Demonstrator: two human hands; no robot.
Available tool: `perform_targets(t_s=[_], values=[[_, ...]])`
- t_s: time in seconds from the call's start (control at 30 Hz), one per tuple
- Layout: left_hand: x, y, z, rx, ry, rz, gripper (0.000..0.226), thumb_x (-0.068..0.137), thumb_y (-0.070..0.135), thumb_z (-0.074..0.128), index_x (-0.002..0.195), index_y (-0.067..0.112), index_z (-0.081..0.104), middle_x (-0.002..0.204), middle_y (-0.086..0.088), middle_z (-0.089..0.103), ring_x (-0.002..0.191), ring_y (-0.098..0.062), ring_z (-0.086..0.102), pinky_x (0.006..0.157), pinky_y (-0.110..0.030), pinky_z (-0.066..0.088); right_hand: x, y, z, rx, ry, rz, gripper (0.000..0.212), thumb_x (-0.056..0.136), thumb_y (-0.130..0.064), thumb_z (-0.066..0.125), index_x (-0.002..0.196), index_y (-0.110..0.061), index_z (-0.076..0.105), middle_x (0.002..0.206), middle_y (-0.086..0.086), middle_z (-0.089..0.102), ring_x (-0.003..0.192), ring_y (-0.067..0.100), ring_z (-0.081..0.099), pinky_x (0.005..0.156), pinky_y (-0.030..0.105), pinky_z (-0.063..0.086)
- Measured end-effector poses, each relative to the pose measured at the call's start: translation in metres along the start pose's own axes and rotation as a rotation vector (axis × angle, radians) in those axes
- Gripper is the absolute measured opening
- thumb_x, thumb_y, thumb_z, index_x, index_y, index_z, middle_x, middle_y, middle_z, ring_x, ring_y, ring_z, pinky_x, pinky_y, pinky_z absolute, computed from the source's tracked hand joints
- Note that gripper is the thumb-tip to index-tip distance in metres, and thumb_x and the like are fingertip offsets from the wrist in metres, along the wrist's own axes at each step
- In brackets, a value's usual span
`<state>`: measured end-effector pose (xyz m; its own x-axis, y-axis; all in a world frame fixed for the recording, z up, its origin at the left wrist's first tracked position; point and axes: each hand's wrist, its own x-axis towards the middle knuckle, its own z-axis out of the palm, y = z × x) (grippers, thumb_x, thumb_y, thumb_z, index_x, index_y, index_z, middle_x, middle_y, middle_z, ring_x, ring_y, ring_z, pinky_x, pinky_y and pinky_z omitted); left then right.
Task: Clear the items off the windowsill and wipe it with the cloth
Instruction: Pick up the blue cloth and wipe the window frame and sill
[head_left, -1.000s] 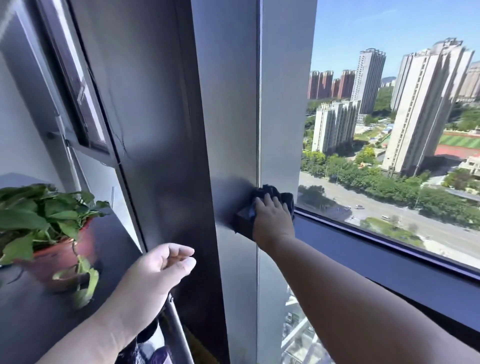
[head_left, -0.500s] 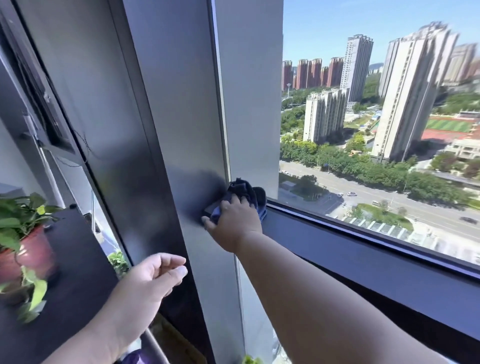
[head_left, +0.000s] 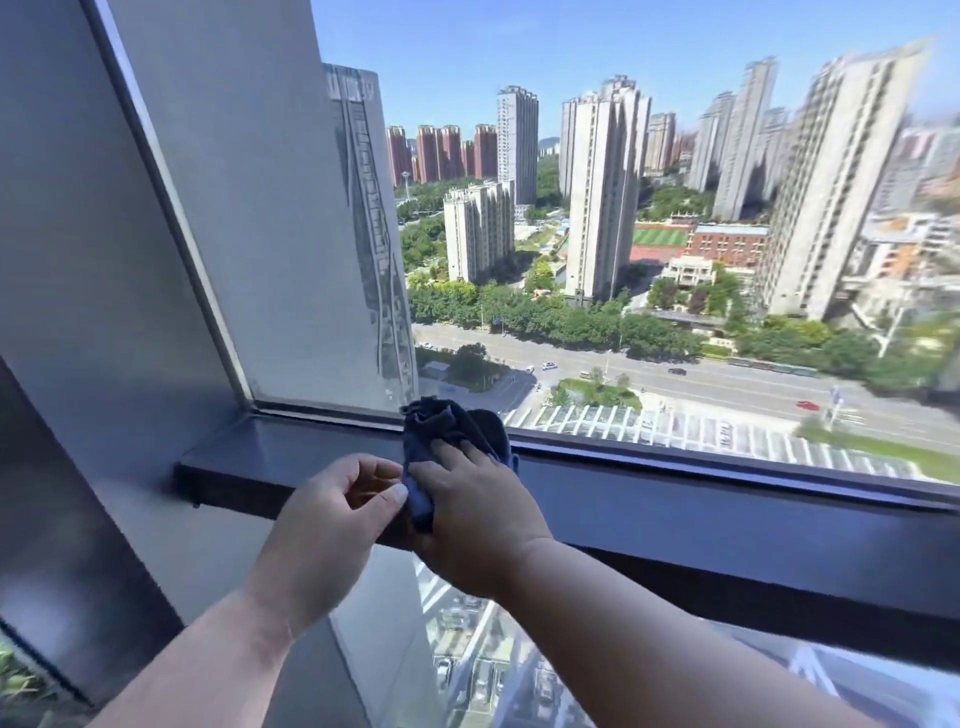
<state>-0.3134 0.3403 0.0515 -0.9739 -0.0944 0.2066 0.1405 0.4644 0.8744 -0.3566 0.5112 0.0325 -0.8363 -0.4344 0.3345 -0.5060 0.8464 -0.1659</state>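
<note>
The right hand (head_left: 475, 512) presses a crumpled dark blue cloth (head_left: 447, 434) onto the dark grey metal windowsill (head_left: 270, 457), near its left end against the glass; its grip is closed over the cloth. The left hand (head_left: 332, 512) hovers just beside it at the sill's front edge, fingers loosely curled, thumb touching the cloth's hanging corner.

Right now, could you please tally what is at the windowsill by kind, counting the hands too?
Hands: 2, left hand and right hand
Cloths: 1, dark blue cloth
Other items on the windowsill: 0
Total: 3
</note>
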Motion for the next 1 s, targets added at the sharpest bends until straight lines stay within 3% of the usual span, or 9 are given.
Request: perform_targets(t_s=[0.13, 0.23, 0.37, 0.47, 0.6, 0.73, 0.9, 1.0], values=[[-0.003, 0.024, 0.052, 0.070, -0.097, 0.131, 0.020, 0.094, 0.032, 0.075, 0.101, 0.050, 0.072, 0.097, 0.033, 0.077, 0.090, 0.010, 0.072, 0.063, -0.011, 0.055, -0.056, 0.051, -0.029, 0.018, 0.032, 0.067, 0.050, 0.088, -0.052, 0.055, 0.132, -0.028, 0.060, 0.132, 0.000, 0.061, 0.119, 0.027, 0.056, 0.104, 0.043, 0.050], [-0.007, 0.035, 0.084, 0.088, -0.183, 0.171, 0.007, 0.094, 0.034, 0.075, 0.098, 0.040, 0.075, 0.102, 0.037, 0.073, 0.093, 0.010, 0.070, 0.075, -0.023, 0.056, -0.102, 0.087, -0.053, 0.002, 0.075, 0.133, 0.053, 0.087, -0.049, 0.059, 0.135, -0.026, 0.064, 0.139, 0.001, 0.063, 0.125, 0.026, 0.058, 0.108, 0.037, 0.047], [-0.008, 0.045, 0.114, 0.075, -0.262, 0.181, 0.005, 0.095, 0.031, 0.076, 0.099, 0.035, 0.076, 0.102, 0.036, 0.074, 0.090, -0.005, 0.075, 0.075, -0.026, 0.055, -0.162, 0.128, -0.084, -0.057, 0.104, 0.250, 0.050, 0.088, -0.047, 0.061, 0.132, -0.026, 0.068, 0.138, 0.001, 0.068, 0.123, 0.022, 0.063, 0.106, 0.033, 0.049], [-0.010, 0.053, 0.130, 0.062, -0.307, 0.211, 0.006, 0.095, 0.032, 0.076, 0.100, 0.035, 0.075, 0.102, 0.035, 0.074, 0.090, -0.007, 0.075, 0.074, -0.026, 0.055, -0.198, 0.149, -0.102, -0.063, 0.102, 0.361, 0.050, 0.087, -0.047, 0.061, 0.133, -0.028, 0.069, 0.140, -0.001, 0.067, 0.125, 0.019, 0.062, 0.108, 0.033, 0.049], [-0.016, 0.064, 0.152, 0.050, -0.402, 0.267, 0.006, 0.096, 0.034, 0.075, 0.100, 0.037, 0.074, 0.103, 0.033, 0.074, 0.089, 0.001, 0.073, 0.072, -0.024, 0.054, -0.232, 0.165, -0.118, -0.100, 0.107, 0.505, 0.054, 0.088, -0.050, 0.057, 0.138, -0.031, 0.065, 0.148, -0.003, 0.061, 0.134, 0.018, 0.057, 0.115, 0.036, 0.045], [-0.026, 0.071, 0.168, 0.044, -0.457, 0.284, 0.007, 0.097, 0.034, 0.075, 0.101, 0.039, 0.073, 0.094, 0.011, 0.079, 0.089, -0.005, 0.074, 0.076, -0.025, 0.058, -0.257, 0.181, -0.135, -0.072, 0.119, 0.620, 0.053, 0.087, -0.046, 0.058, 0.137, -0.028, 0.066, 0.146, 0.001, 0.063, 0.134, 0.019, 0.056, 0.117, 0.026, 0.034], [-0.033, 0.074, 0.163, 0.067, -0.450, 0.321, 0.008, 0.097, 0.033, 0.073, 0.102, 0.040, 0.071, 0.096, 0.016, 0.077, 0.088, 0.004, 0.071, 0.073, -0.020, 0.052, -0.267, 0.191, -0.147, 0.020, 0.078, 0.721, 0.056, 0.091, -0.039, 0.062, 0.146, -0.032, 0.059, 0.162, 0.007, 0.046, 0.150, 0.019, 0.037, 0.120, 0.021, 0.017], [-0.036, 0.071, 0.148, 0.072, -0.412, 0.340, 0.008, 0.097, 0.034, 0.073, 0.102, 0.040, 0.072, 0.095, 0.019, 0.077, 0.095, 0.015, 0.065, 0.075, -0.019, 0.050, -0.265, 0.189, -0.146, 0.021, 0.068, 0.729, 0.061, 0.089, -0.043, 0.060, 0.150, -0.037, 0.053, 0.164, 0.008, 0.042, 0.151, 0.021, 0.035, 0.122, 0.026, 0.019]])
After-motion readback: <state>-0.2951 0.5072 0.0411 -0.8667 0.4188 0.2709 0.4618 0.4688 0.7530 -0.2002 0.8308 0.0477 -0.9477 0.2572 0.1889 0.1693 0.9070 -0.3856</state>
